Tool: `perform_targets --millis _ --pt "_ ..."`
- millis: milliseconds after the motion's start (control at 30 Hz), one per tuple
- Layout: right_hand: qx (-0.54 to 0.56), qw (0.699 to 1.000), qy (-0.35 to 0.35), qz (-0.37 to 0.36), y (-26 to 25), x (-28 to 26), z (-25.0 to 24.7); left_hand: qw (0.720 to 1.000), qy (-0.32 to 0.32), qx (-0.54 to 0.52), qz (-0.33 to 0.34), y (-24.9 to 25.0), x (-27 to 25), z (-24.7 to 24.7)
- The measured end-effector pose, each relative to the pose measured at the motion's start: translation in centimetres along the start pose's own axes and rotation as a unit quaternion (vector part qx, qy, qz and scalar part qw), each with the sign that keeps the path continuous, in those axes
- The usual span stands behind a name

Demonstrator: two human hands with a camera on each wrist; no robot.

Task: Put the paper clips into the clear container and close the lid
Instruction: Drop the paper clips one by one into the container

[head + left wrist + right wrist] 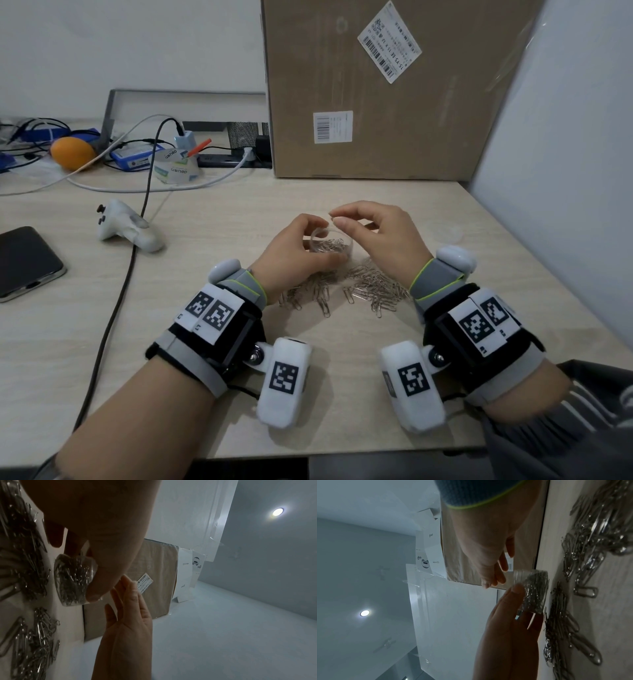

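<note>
1. Two loose heaps of silver wire paper clips lie on the pale wood-grain table at the frame's centre, just below the small round clear plastic container.
2. I see that container standing on the table just above the heaps, already holding a tangle of clips.
3. My left hand curls around the container's left side, thumb and fingers gripping its wall.
4. My right hand hovers just above the container's rim, thumb and forefinger pressed together in a pinch; a thin glint shows at the fingertips, but I cannot tell for sure that it is a clip. The other fingers are loosely curled.
5. A faint clear round lid lies on the table right of the right hand.
6. A large brown cardboard box stands upright in the upper middle of the frame.
7. At left sit a white game controller and a dark smartphone.
8. A black cable runs down the left side, and an orange fruit lies in the upper left.
</note>
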State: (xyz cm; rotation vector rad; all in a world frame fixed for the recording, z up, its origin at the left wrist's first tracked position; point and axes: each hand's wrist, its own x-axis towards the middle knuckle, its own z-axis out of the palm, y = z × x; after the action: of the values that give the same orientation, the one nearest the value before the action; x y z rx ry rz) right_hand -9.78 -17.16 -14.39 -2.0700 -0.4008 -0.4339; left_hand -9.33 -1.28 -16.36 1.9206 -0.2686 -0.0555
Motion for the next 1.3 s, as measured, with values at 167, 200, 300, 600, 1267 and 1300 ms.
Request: perform_targets --millis 167,200,300,600,1267,1300 --pt "-0.017 0.999 0.031 -0.002 0.4 0.1 0.0 0.998 0.069 -0.013 -0.007 -0.3 0.3 -0.2" --pt "-0.027 0.999 0.031 0.003 0.5 0.1 0.0 0.995 0.093 -0.019 -0.012 -0.4 0.4 -0.3" --pt "-0.1 0.992 -0.066 0.027 0.9 0.0 0.3 0.986 0.165 -0.025 -0.024 -0.6 0.9 -0.8" --pt "-0.257 0.91 -0.325 0.012 1.2 -0.6 1.9 0.982 0.186 -0.027 -0.023 -0.7 1.2 -0.8" --pt "-0.187 0.963 -0.191 0.026 1.3 -0.2 1.5 0.986 0.162 -0.03 -0.031 -0.4 0.8 -0.8" --pt "-0.172 0.971 -0.164 0.035 1.4 -0.1 1.5 0.986 0.163 -0.027 -0.032 -0.4 0.8 -0.8"
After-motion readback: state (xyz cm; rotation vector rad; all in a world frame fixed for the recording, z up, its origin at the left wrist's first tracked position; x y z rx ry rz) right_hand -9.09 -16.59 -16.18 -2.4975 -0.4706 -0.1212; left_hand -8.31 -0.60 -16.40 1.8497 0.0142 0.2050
